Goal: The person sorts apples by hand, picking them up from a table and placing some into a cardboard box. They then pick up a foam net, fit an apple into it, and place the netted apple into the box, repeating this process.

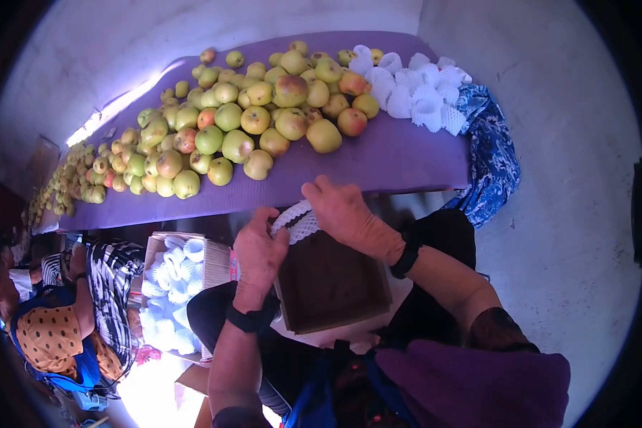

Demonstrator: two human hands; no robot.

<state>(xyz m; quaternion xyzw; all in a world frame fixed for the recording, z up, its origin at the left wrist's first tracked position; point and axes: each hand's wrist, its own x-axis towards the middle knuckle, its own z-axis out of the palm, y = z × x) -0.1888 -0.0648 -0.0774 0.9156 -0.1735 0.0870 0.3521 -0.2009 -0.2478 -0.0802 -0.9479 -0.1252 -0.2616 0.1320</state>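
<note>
Between my hands a white foam net sleeve (303, 222) is stretched open, above the far edge of a cardboard box (333, 285) on the floor between my legs. My left hand (261, 246) pinches the sleeve's left side. My right hand (349, 217) has its fingers closed on the right side. No fruit shows inside the sleeve. Past my hands, a heap of green, yellow and reddish apples (228, 118) lies on the purple-covered table (406, 160).
White foam sleeves (424, 89) are piled at the table's right end, beside a blue patterned cloth (492, 153). A carton (217, 262) of foam sleeves stands left of my legs. Another person (57, 324) sits at the far left.
</note>
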